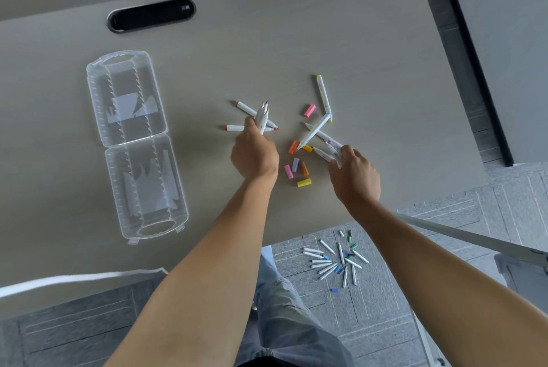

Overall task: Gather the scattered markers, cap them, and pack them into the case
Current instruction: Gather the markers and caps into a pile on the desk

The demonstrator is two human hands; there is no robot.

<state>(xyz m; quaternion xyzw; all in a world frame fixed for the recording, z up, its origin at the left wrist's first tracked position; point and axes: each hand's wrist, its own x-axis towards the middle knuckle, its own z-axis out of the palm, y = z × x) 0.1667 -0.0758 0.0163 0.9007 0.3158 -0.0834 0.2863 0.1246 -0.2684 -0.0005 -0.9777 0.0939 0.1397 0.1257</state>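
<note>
Left hand (254,153) grips upright markers (263,116) — right hand (354,172) clutches others; open case (135,141) lies far left.

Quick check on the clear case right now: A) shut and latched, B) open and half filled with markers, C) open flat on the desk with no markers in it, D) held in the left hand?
C: the clear case lies opened flat on the desk, both halves showing only bare slots, while the left hand and the right hand each hold markers off to its right.
</note>
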